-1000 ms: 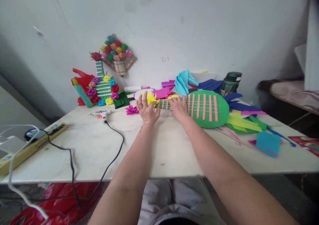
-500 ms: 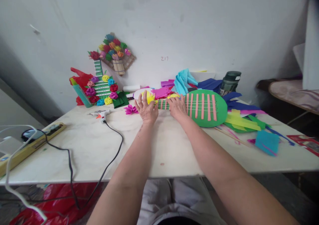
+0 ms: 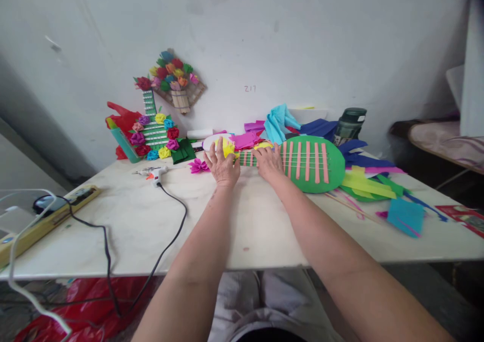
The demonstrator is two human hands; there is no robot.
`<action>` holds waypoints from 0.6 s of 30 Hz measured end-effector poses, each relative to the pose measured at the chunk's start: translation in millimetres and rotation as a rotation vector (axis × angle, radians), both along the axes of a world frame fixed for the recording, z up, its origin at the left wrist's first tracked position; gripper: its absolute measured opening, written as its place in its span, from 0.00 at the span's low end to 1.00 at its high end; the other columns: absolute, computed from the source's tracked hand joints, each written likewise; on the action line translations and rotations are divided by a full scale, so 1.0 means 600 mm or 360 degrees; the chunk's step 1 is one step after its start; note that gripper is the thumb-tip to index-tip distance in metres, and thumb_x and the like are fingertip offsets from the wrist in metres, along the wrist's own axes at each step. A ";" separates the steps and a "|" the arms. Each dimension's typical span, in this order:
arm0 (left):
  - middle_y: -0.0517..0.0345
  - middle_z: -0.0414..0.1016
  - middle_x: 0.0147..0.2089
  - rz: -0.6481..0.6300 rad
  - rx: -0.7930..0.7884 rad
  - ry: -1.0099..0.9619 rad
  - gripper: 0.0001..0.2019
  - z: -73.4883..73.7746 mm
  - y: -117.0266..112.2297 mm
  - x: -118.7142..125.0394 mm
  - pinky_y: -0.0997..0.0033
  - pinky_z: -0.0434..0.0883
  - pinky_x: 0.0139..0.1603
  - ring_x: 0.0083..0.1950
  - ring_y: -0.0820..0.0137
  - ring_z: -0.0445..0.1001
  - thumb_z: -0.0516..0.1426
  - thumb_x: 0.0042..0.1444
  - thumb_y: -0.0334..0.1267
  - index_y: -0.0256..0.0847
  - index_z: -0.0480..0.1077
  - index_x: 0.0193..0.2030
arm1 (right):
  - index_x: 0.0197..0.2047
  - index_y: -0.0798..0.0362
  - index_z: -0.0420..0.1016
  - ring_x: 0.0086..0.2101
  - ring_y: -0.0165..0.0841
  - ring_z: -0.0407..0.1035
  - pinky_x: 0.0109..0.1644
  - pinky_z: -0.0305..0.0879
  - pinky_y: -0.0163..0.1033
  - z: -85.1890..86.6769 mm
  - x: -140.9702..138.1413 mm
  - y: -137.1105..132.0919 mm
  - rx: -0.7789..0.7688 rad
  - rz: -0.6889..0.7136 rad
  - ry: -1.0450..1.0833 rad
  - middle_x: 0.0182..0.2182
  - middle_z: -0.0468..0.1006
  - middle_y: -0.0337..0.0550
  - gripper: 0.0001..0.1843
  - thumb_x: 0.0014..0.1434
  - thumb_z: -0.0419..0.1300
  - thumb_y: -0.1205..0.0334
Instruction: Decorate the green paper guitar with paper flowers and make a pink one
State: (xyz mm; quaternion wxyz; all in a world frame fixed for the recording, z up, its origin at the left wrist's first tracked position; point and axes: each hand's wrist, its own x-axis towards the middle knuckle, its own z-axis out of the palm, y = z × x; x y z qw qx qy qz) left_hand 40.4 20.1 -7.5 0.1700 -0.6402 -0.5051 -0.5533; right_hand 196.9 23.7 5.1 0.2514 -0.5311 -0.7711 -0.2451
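A green paper guitar (image 3: pixel 337 165) with pink strips and pale strings lies flat on the table, its neck pointing left. My right hand (image 3: pixel 269 161) is bent over the neck beside the body, fingers towards the far edge and thumb to the right. At the neck's left end is my left hand (image 3: pixel 223 169), its fingers spread beside a yellow paper flower (image 3: pixel 228 148); its palm side is hidden. Another yellow piece (image 3: pixel 263 145) shows behind my right fingertips. Just left of my left hand lies a magenta paper flower (image 3: pixel 198 166).
A white glue gun (image 3: pixel 157 175) trails a black cord at left, near a power strip (image 3: pixel 85 196). Behind stands a flower-trimmed guitar (image 3: pixel 155 130). Coloured paper (image 3: pixel 280 122), a dark bottle (image 3: pixel 350 125) and yellow strips (image 3: pixel 368 184) lie around the back and right.
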 end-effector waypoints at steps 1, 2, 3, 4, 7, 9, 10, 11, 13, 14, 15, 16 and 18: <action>0.58 0.56 0.66 0.0000 0.0000 -0.0007 0.04 0.000 0.000 0.000 0.42 0.37 0.66 0.70 0.56 0.41 0.58 0.48 0.39 0.43 0.70 0.25 | 0.54 0.53 0.67 0.46 0.42 0.63 0.62 0.37 0.58 0.000 0.000 0.000 0.0001 -0.0001 -0.0003 0.46 0.74 0.49 0.24 0.53 0.51 0.73; 0.58 0.56 0.66 -0.0002 -0.0001 -0.0013 0.05 0.000 0.000 0.000 0.42 0.37 0.66 0.70 0.56 0.41 0.58 0.48 0.39 0.43 0.70 0.25 | 0.53 0.53 0.67 0.46 0.42 0.63 0.62 0.37 0.58 0.000 0.000 0.001 -0.0001 -0.0001 -0.0007 0.46 0.74 0.49 0.24 0.53 0.51 0.73; 0.59 0.57 0.66 -0.0005 -0.0003 -0.0018 0.05 0.000 0.000 0.000 0.42 0.37 0.66 0.70 0.56 0.41 0.58 0.49 0.39 0.43 0.70 0.25 | 0.53 0.52 0.67 0.46 0.42 0.63 0.62 0.37 0.58 -0.001 0.001 0.001 -0.0002 -0.0001 -0.0010 0.46 0.74 0.49 0.24 0.53 0.51 0.73; 0.59 0.57 0.66 -0.0008 -0.0004 -0.0022 0.05 0.001 0.000 0.000 0.43 0.37 0.66 0.70 0.57 0.41 0.58 0.49 0.39 0.44 0.70 0.25 | 0.53 0.52 0.67 0.46 0.42 0.63 0.62 0.37 0.58 -0.001 0.001 0.001 -0.0003 -0.0001 -0.0012 0.46 0.74 0.49 0.24 0.53 0.51 0.73; 0.59 0.58 0.66 -0.0003 0.0008 -0.0037 0.04 0.001 -0.002 0.000 0.43 0.37 0.67 0.70 0.58 0.41 0.57 0.48 0.36 0.44 0.70 0.25 | 0.53 0.52 0.67 0.46 0.42 0.63 0.62 0.37 0.58 0.000 0.001 0.002 0.0004 -0.0004 -0.0009 0.46 0.74 0.49 0.24 0.52 0.51 0.73; 0.59 0.58 0.65 -0.0003 0.0009 -0.0046 0.04 0.001 -0.002 0.000 0.43 0.37 0.66 0.70 0.58 0.41 0.57 0.48 0.35 0.44 0.70 0.25 | 0.53 0.52 0.68 0.46 0.42 0.63 0.62 0.37 0.58 0.000 0.001 0.002 0.0012 -0.0006 -0.0003 0.46 0.74 0.48 0.24 0.52 0.52 0.73; 0.59 0.57 0.66 -0.0003 0.0008 -0.0049 0.04 0.001 -0.002 0.000 0.42 0.37 0.66 0.70 0.58 0.41 0.56 0.48 0.35 0.43 0.70 0.25 | 0.53 0.52 0.68 0.46 0.42 0.63 0.62 0.36 0.58 0.000 0.001 0.003 0.0015 -0.0007 0.0001 0.46 0.74 0.48 0.24 0.52 0.52 0.73; 0.59 0.57 0.66 -0.0002 0.0009 -0.0049 0.04 0.001 -0.002 0.000 0.42 0.37 0.66 0.70 0.57 0.42 0.57 0.48 0.34 0.43 0.69 0.24 | 0.53 0.52 0.68 0.46 0.42 0.63 0.62 0.36 0.58 0.000 0.001 0.003 0.0016 -0.0008 0.0005 0.46 0.74 0.49 0.24 0.52 0.51 0.73; 0.59 0.57 0.66 0.0015 0.0025 -0.0043 0.04 0.000 -0.001 -0.001 0.41 0.37 0.66 0.70 0.57 0.42 0.57 0.47 0.34 0.43 0.69 0.24 | 0.53 0.52 0.68 0.46 0.42 0.63 0.62 0.36 0.59 0.000 0.001 0.003 0.0015 -0.0010 0.0008 0.46 0.74 0.49 0.24 0.53 0.51 0.73; 0.59 0.57 0.66 0.0028 0.0036 -0.0037 0.04 0.000 0.000 -0.001 0.42 0.37 0.66 0.70 0.57 0.43 0.57 0.47 0.34 0.43 0.69 0.23 | 0.53 0.52 0.68 0.46 0.42 0.63 0.62 0.36 0.59 0.001 0.001 0.003 0.0013 -0.0010 0.0008 0.46 0.74 0.49 0.24 0.53 0.51 0.73; 0.59 0.57 0.66 0.0038 0.0047 -0.0031 0.04 0.000 0.000 -0.002 0.42 0.37 0.66 0.70 0.57 0.43 0.57 0.47 0.34 0.43 0.69 0.23 | 0.53 0.51 0.68 0.46 0.42 0.63 0.62 0.36 0.59 0.001 0.002 0.002 0.0013 -0.0011 0.0010 0.46 0.74 0.49 0.24 0.53 0.51 0.72; 0.59 0.57 0.66 0.0043 0.0052 -0.0024 0.04 0.001 0.000 -0.002 0.42 0.37 0.66 0.70 0.57 0.44 0.57 0.47 0.34 0.43 0.69 0.23 | 0.53 0.51 0.68 0.46 0.42 0.63 0.62 0.36 0.59 0.001 0.002 0.002 0.0015 -0.0012 0.0012 0.46 0.74 0.49 0.24 0.53 0.51 0.72; 0.59 0.57 0.66 0.0040 0.0050 -0.0023 0.04 0.002 -0.001 -0.002 0.42 0.37 0.66 0.69 0.57 0.45 0.57 0.47 0.34 0.43 0.69 0.24 | 0.53 0.51 0.68 0.47 0.42 0.63 0.62 0.36 0.58 0.002 0.002 0.002 0.0025 -0.0018 0.0021 0.46 0.74 0.49 0.23 0.53 0.51 0.72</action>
